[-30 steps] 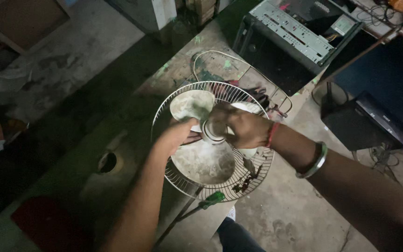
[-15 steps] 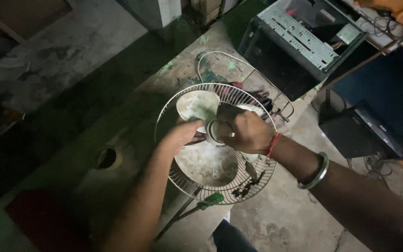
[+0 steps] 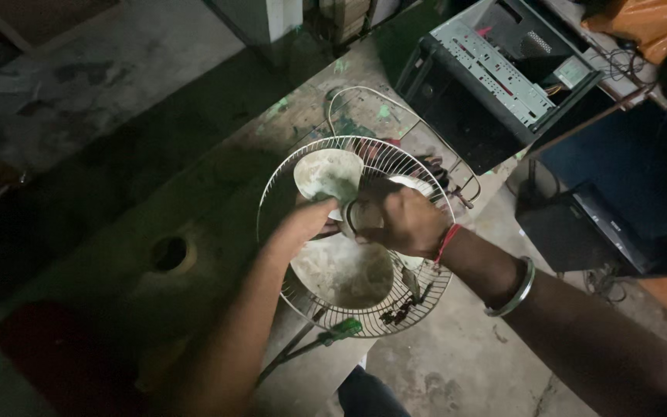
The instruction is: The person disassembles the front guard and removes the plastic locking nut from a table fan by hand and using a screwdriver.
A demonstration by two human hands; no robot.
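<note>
Both hands meet at the middle of the fan, and the head view is the only one there is. In it the right hand (image 3: 411,220) comes in from the right with its grip closed around the hub (image 3: 353,218) of the fan blades (image 3: 341,266), fingers curled over the front of it. The left hand (image 3: 310,220) comes up from the near left and its grip looks pinched on the same hub from the opposite side, though its fingertips are tucked behind the hub and how tight they press cannot be told for sure. So the hub sits directly between the two grips, touching both, with neither hand nearer than the other.

That hub lies at the centre of the round wire guard (image 3: 287,174), which faces up toward the camera and tilts a little to the far side. One pale, dusty blade stands out on the far side, a wider one on the near side. The fan's axis points roughly up at the viewer, so the hands close across it from left and right.

A second wire guard (image 3: 349,96) lies flat on the surface (image 3: 218,193) just beyond the fan. A screwdriver with a green handle (image 3: 345,330) rests near the guard's near rim. An open computer case (image 3: 488,73) stands at the far right, well apart from the hands
</note>
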